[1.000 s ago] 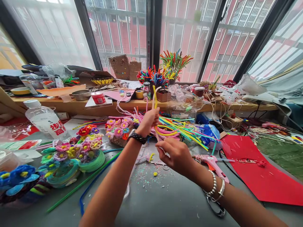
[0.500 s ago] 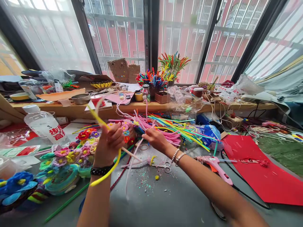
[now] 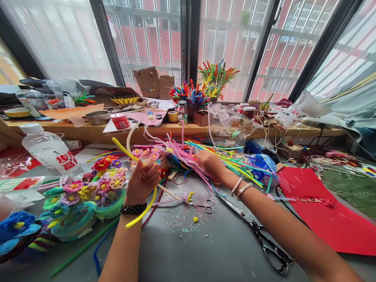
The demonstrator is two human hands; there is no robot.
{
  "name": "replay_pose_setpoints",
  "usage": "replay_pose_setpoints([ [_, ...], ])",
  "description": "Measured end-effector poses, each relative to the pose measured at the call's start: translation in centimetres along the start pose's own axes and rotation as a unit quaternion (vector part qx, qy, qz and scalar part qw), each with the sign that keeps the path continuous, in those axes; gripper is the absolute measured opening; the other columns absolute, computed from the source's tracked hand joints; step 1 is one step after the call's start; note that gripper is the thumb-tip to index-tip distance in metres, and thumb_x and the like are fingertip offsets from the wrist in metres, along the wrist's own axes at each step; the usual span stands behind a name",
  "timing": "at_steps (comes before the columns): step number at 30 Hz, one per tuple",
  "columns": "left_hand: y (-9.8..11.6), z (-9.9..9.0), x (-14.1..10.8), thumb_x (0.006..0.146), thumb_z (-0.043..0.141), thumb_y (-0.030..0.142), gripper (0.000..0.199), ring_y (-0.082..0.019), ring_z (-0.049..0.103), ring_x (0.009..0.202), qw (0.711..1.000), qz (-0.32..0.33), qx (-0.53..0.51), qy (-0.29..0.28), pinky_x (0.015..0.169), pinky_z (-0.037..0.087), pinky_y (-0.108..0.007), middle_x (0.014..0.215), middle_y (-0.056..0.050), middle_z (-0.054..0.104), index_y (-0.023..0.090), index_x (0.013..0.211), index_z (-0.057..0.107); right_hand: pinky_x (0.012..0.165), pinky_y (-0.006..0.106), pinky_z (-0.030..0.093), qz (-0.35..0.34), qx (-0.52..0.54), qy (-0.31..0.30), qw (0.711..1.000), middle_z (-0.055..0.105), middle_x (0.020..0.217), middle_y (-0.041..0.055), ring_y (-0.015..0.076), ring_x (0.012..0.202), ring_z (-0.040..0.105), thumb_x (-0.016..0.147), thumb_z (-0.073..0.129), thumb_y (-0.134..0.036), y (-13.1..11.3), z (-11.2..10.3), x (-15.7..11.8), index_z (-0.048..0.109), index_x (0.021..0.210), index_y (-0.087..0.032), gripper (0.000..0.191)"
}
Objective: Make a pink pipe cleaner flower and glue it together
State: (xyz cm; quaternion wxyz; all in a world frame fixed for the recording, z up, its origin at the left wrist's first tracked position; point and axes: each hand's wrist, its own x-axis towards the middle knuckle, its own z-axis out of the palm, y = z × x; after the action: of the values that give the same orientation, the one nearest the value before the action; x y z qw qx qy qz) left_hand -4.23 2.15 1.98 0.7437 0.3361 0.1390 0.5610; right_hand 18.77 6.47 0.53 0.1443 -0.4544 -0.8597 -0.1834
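Note:
My left hand (image 3: pixel 143 178) is closed around a yellow pipe cleaner (image 3: pixel 141 216), a whitish pipe cleaner (image 3: pixel 129 135) and a thin wooden stick (image 3: pixel 168 191) that points down to the right. Over the heap of pink pipe cleaners (image 3: pixel 176 150), my right hand (image 3: pixel 210 164) is closed, fingertips pinched. A pale pipe cleaner (image 3: pixel 210 125) rises behind it and seems held in it; the grip itself is partly hidden. Small scissors (image 3: pixel 205 205) lie between my arms, beside a yellow tuft (image 3: pixel 195 219). Large black-handled scissors (image 3: pixel 258 231) lie below my right forearm.
Pipe-cleaner flowers (image 3: pixel 102 184) and a water bottle (image 3: pixel 51 150) stand on the left. Red sheets (image 3: pixel 317 219) lie on the right. Jars, a red tub (image 3: pixel 120 121) and flower pots line the wooden ledge (image 3: pixel 164 129). Glitter specks dot the grey table (image 3: pixel 188 258).
My right hand has moved right with the pale pipe cleaner, which hung down before and now points up. The large scissors have come into fuller view; my left hand keeps its hold.

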Motion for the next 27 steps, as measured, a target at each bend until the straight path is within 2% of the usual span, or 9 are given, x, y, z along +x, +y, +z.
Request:
replay_pose_setpoints([
  [2,-0.4,-0.4,0.5,0.074,0.054,0.037,0.041,-0.004,0.015,0.035,1.000,-0.024,0.011,0.000,0.031,0.019,-0.014,0.045,0.008,0.016,0.017,0.050,0.028,0.064,0.024,0.041,-0.156,0.007,-0.075,0.985,0.059,0.083,0.0055,0.0134,0.078,0.053,0.084,0.040,-0.013,-2.4,2.0,-0.6,0.058,0.085,-0.016,0.019],
  [3,-0.6,-0.6,0.8,0.075,0.053,0.036,0.039,-0.004,0.016,0.035,0.999,-0.036,0.018,-0.001,0.032,0.020,-0.013,0.045,0.008,0.017,0.017,0.050,0.029,0.063,0.024,0.042,-0.187,-0.005,-0.096,0.978,0.059,0.083,0.0053,0.0136,0.079,0.052,0.084,0.040,-0.014,-3.2,2.9,-0.8,0.058,0.084,-0.016,0.019],
  [6,-1.2,-1.1,1.6,0.075,0.053,0.033,0.035,-0.003,0.018,0.034,0.997,-0.063,0.051,-0.012,0.032,0.021,-0.013,0.045,0.008,0.021,0.016,0.052,0.032,0.063,0.029,0.043,-0.153,-0.029,-0.108,0.982,0.060,0.080,0.0085,0.0174,0.081,0.053,0.081,0.043,-0.011,-2.9,4.7,-0.8,0.060,0.081,-0.012,0.017],
  [10,-1.6,-1.3,2.1,0.073,0.055,0.031,0.034,-0.001,0.021,0.035,0.989,-0.059,0.135,-0.007,0.034,0.021,-0.012,0.044,0.008,0.025,0.015,0.051,0.034,0.069,0.033,0.042,-0.073,-0.061,-0.097,0.991,0.060,0.090,0.0125,0.0218,0.089,0.050,0.081,0.040,-0.008,0.6,4.4,-0.1,0.060,0.088,-0.009,0.021],
  [14,-2.5,-0.8,2.7,0.070,0.058,0.031,0.023,-0.001,0.020,0.032,0.955,-0.045,0.272,0.109,0.032,0.015,-0.012,0.040,0.010,0.027,0.013,0.059,0.049,0.073,0.034,0.041,-0.003,-0.078,-0.077,0.994,0.059,0.099,0.0136,0.0229,0.093,0.049,0.082,0.037,-0.007,3.3,3.2,0.5,0.059,0.096,-0.010,0.026],
  [17,-3.7,0.0,3.7,0.071,0.056,0.023,0.014,-0.001,0.021,0.028,0.929,-0.053,0.323,0.171,0.030,0.012,-0.013,0.036,0.009,0.031,0.010,0.067,0.056,0.078,0.034,0.039,0.027,-0.077,-0.067,0.994,0.058,0.103,0.0129,0.0232,0.095,0.048,0.082,0.037,-0.008,4.3,2.7,0.8,0.059,0.098,-0.011,0.027],
  [19,-4.7,0.5,4.8,0.070,0.055,0.015,0.007,-0.001,0.023,0.027,0.920,-0.100,0.316,0.209,0.029,0.010,-0.013,0.036,0.006,0.041,0.010,0.065,0.056,0.081,0.035,0.038,0.039,-0.071,-0.064,0.995,0.058,0.104,0.0123,0.0235,0.096,0.048,0.081,0.039,-0.009,4.8,2.5,1.0,0.061,0.096,-0.012,0.026],
  [21,-5.9,0.8,6.3,0.069,0.056,0.012,0.010,0.000,0.022,0.025,0.917,-0.126,0.306,0.221,0.029,0.008,-0.015,0.037,0.003,0.046,0.011,0.059,0.052,0.083,0.035,0.037,0.050,-0.063,-0.060,0.995,0.058,0.104,0.0122,0.0240,0.096,0.047,0.081,0.041,-0.011,5.3,2.4,1.1,0.062,0.093,-0.012,0.025],
  [27,-8.7,0.9,10.6,0.078,0.049,0.018,0.018,0.002,0.021,0.029,0.918,-0.170,0.241,0.266,0.030,0.016,-0.013,0.050,0.002,0.050,0.012,0.061,0.045,0.085,0.037,0.036,0.073,-0.043,-0.047,0.995,0.055,0.112,0.0103,0.0248,0.101,0.044,0.078,0.048,-0.017,5.9,2.3,0.8,0.064,0.092,-0.015,0.021],
])
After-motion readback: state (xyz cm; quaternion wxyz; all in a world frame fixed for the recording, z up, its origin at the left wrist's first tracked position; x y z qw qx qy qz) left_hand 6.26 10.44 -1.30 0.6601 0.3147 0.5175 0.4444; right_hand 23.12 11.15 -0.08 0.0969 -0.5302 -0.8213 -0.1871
